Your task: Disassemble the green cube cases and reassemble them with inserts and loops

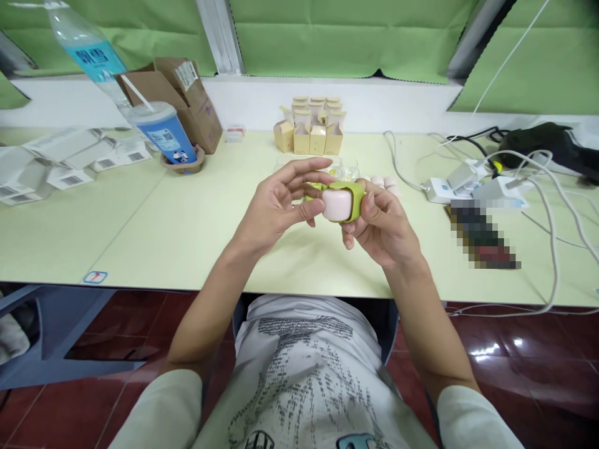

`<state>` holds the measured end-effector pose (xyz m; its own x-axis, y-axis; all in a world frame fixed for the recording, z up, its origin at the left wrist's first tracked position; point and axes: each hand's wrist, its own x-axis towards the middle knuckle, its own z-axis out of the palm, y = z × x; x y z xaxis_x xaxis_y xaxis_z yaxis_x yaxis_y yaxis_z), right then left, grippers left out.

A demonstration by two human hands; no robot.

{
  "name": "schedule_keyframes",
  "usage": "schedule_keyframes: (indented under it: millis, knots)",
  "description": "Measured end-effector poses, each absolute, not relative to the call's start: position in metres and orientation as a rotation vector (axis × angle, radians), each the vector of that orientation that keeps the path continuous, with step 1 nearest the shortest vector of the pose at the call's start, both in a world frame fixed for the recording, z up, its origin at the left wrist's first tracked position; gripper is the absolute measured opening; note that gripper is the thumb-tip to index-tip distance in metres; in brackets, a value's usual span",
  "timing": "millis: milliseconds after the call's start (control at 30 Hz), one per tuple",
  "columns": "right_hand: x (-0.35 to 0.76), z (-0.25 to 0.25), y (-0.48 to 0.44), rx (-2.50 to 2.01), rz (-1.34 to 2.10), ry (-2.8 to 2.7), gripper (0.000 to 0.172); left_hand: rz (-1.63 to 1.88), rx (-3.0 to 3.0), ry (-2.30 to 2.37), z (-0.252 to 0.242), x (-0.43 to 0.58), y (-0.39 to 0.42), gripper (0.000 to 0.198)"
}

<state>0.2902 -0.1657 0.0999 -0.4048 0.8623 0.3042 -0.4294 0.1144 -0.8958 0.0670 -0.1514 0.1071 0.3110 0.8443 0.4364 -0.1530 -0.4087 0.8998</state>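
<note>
Both hands meet above the table, near its front edge. My right hand point(386, 227) grips a yellow-green sleeve point(357, 201) between thumb and fingers. Inside that sleeve sits a pale pink rounded case point(337, 206), its left part showing. My left hand point(283, 202) has its thumb and fingers at the case's left end and the sleeve's upper left side. Behind the hands, partly hidden, are clear containers point(349, 171) and several pale pink pieces point(384, 182).
Small open yellow boxes point(318, 138) stand at the back. To the left are a blue cup point(168, 138), a cardboard box point(189, 100), a bottle point(96, 56) and white boxes point(70, 176). Power strips point(440, 189), cables and a pixelated dark object point(482, 237) lie right.
</note>
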Motion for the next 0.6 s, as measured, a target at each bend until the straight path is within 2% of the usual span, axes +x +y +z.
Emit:
schedule_keyframes:
  millis: [367,600]
  knots:
    - [0.2914,0.1028,-0.1668,-0.468,1.619,-1.275,0.049,1.319,1.715,0.634,0.1041,0.0659,-0.149,0.066]
    - [0.2899,0.0985,-0.164,-0.456,1.5,-1.39,0.049,1.318,1.734,0.635,0.1048,0.0618,-0.1487,0.073]
